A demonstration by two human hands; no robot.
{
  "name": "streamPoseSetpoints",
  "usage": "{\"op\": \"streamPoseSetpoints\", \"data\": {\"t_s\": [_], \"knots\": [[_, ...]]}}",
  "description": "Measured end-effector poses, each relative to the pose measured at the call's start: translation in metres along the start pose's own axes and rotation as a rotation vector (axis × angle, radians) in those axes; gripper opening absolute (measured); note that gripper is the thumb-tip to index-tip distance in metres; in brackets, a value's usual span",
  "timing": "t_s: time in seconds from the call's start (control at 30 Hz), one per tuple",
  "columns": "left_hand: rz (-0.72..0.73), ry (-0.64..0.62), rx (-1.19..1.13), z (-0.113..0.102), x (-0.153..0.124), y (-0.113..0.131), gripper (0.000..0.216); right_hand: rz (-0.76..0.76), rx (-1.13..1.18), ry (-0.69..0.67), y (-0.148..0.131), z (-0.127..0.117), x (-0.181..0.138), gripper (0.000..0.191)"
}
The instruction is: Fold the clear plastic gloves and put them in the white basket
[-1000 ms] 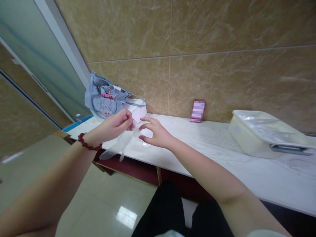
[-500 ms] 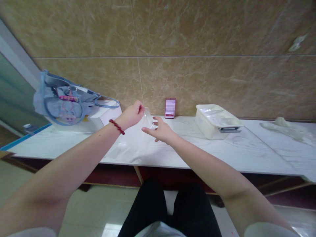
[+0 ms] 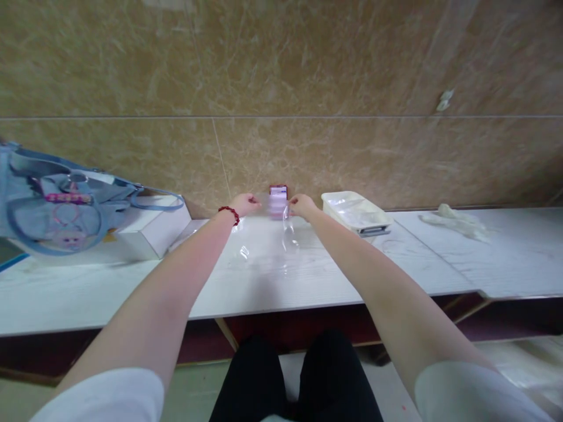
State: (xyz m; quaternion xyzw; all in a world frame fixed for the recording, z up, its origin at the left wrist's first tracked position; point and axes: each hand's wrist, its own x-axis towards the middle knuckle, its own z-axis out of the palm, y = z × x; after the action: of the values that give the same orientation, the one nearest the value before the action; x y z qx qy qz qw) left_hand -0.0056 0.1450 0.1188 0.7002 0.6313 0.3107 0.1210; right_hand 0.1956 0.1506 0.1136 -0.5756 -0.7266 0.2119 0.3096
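Note:
A clear plastic bag [image 3: 268, 237] hangs stretched between my two hands above the white table [image 3: 132, 287]. My left hand [image 3: 245, 204], with a red bead bracelet on its wrist, pinches the bag's upper left corner. My right hand [image 3: 301, 205] pinches the upper right corner. Both arms reach far forward towards the tiled wall. Through the top of the bag I see a small pink box [image 3: 278, 200] that stands against the wall.
A blue cloth bag [image 3: 61, 205] lies on a white box [image 3: 149, 231] at the left. A cream tray [image 3: 355, 213] lined with plastic sits right of my hands. Crumpled clear plastic [image 3: 455, 220] lies further right. My dark-clothed legs [image 3: 299, 381] are under the table's front edge.
My view has swung right and squared up to the wall. Both hands moved forward and apart, and my right hand closed on the bag, which is now spread out between them.

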Motion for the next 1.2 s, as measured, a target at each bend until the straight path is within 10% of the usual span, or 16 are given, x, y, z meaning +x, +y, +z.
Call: {"op": "streamPoseSetpoints", "data": {"t_s": [0.4,1.2], "knots": [[0.253,0.232,-0.107,-0.009,0.033,0.021,0.015,-0.491,-0.208,0.339,0.003,-0.036,0.008,0.017],[0.352,-0.189,0.123,0.086,-0.120,-0.058,0.015,-0.532,-0.277,-0.027,0.088,0.075,-0.124,0.015]]}}
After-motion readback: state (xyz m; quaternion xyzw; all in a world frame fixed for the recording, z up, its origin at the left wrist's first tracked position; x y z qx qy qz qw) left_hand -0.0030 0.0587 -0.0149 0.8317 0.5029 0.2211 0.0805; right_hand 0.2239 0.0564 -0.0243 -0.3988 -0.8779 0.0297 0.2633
